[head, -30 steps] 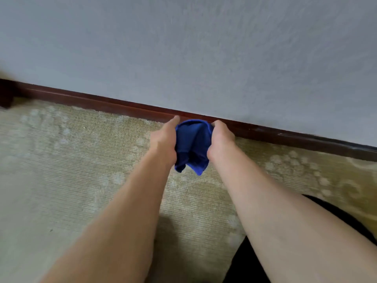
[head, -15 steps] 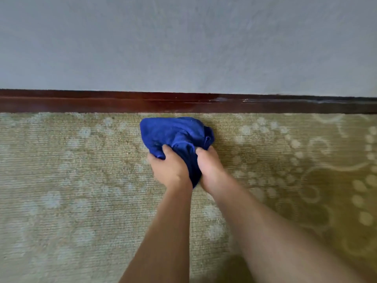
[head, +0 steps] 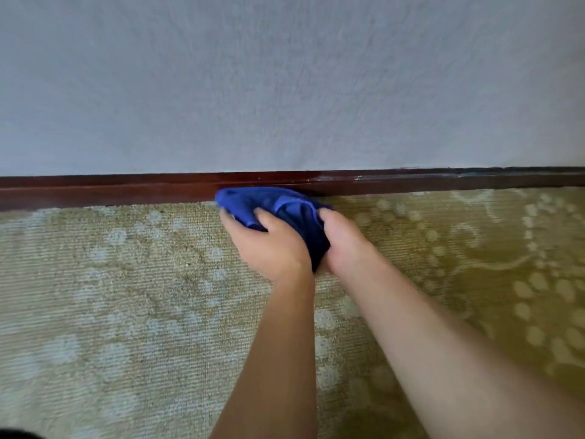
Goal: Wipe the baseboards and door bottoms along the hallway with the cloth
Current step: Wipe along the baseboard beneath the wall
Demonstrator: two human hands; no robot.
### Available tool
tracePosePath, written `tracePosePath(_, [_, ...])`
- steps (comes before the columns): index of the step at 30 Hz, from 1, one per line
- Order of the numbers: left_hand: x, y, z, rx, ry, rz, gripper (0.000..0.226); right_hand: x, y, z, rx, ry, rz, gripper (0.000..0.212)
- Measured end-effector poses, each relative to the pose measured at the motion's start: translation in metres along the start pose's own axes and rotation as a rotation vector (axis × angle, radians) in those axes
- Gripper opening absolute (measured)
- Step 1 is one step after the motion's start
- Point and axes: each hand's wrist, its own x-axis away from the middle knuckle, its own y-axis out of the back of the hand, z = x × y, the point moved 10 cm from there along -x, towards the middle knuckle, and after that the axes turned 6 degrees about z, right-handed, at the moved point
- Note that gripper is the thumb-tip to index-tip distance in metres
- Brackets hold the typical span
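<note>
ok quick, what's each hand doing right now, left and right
Left hand: closed, fingers curled round the blue cloth, holding it at the baseboard.
Right hand: closed, gripping the same cloth from the other side.

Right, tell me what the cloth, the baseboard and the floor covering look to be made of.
Cloth: soft blue fabric, probably microfibre or terry; it bunches into folds.
Baseboard: dark reddish-brown wood or wood-look trim with a glossy finish; light streaks reflect along it, and pale scuffs show further right.
Floor covering: woven low-pile carpet, olive with a pale floral pattern; fine ribbed rows show.
</note>
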Motion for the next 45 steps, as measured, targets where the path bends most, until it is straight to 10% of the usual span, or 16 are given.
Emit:
tracePosePath(2, [-0.022, -0.009, -0.022, -0.023, 0.015, 0.011, 0.048, 0.008, -0.009, 0.038, 0.109, 0.052, -0.030, 0.014])
tracePosePath(6, [-0.019, -0.038, -0.025, -0.107, 0.165, 0.120, 0.038, 0.019, -0.008, 0.084, 0.190, 0.204, 0.098, 0.030])
tracePosePath(11, [0.028, -0.120, 0.005, -0.243, 0.169, 0.684, 0.034, 0.005, 0.112, 0.101, 0.186, 0.136, -0.328, 0.017])
tracePosePath(18, [-0.037, 0.009, -0.026, 0.028, 0.044, -0.138, 0.033, -0.027, -0.051, 0.030, 0.009, 0.052, 0.066, 0.040])
tracePosePath(27, [-0.007, -0.063, 0.013, -0.173, 0.060, 0.339, 0.033, -0.056, 0.040, 0.040, 0.060, 0.111, -0.190, 0.042])
tracePosePath(39, [0.036, -0.031, 0.014, 0.240, 0.386, 0.031, 0.034, 0.047, 0.051, 0.101, 0.501, -0.008, -0.117, 0.009])
tracePosePath(45, [0.027, -0.023, -0.038, 0.094, 0.180, -0.031, 0.035, 0.064, 0.037, 0.131, 0.625, -0.006, -0.032, 0.010])
